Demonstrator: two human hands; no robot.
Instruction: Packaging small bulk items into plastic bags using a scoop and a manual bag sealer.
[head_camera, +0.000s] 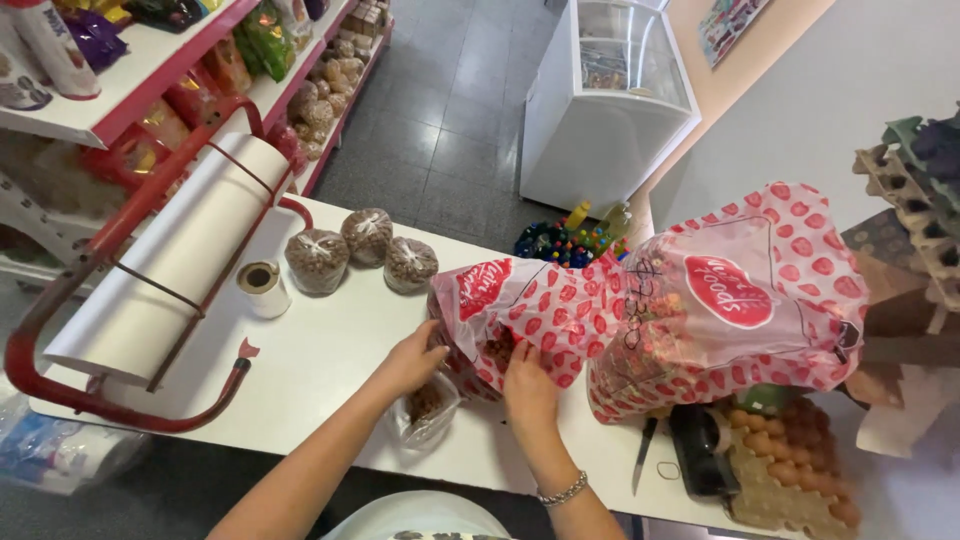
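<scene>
We see the big sack (640, 310), pink with red strawberry prints, lying on its side on the white counter (330, 370), its open mouth turned toward both hands. Our right hand (528, 385) is closed on the lower edge of that mouth, fingers curled over the plastic. Our left hand (412, 360) reaches in at the mouth's left side; its fingertips are hidden by the plastic, so we cannot tell how far it is open or whether it grips anything. A bracelet (562, 491) circles the right wrist.

Just below the left hand lies a small clear bag (428, 410) holding brown pieces (nuts, perhaps, too small to tell). Beyond the left hand, further up the counter, three tied bags (365, 255) of similar brown pieces sit close together. Further left of them stands a tape roll (262, 285), and beside it a wide paper roll (175, 260) in a red frame.

To the right of the right hand a knife (643, 455) lies on the counter, then a dark scoop-like object (700, 445), then an egg tray (790, 455) partly under the sack.
</scene>
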